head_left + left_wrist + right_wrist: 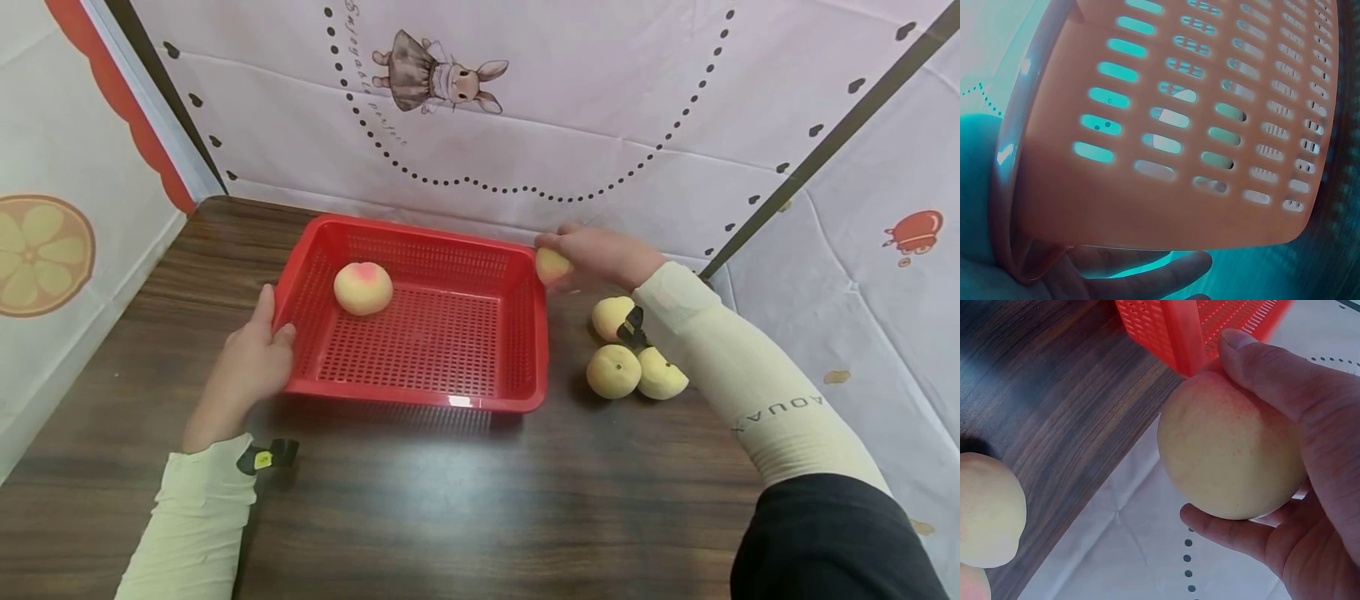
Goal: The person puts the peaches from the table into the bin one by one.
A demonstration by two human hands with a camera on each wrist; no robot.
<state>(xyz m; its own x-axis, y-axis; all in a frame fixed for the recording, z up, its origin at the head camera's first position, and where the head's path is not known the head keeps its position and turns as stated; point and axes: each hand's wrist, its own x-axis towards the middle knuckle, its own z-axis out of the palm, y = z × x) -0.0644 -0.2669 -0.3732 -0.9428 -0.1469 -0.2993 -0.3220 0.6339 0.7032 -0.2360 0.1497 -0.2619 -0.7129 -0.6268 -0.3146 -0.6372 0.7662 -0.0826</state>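
Note:
A red plastic basket [405, 400] with slotted walls stands on the table. One peach [363, 288], pale yellow with a pink top, lies inside it toward the left. At the basket's left end my left hand [251, 358] grips the rim; in the left wrist view its fingers [1166, 275] show past the slotted wall. Another peach [1229, 447] is held between the thumb and fingers of my right hand [596, 250], close beside the basket's right rim. The thumb lies across the pinkish part of that peach.
Right of the basket, three peaches [613, 372] sit close together on the dark wooden table [450, 517], near my right forearm. Printed white cloth [540, 108] hangs behind the table and on both sides.

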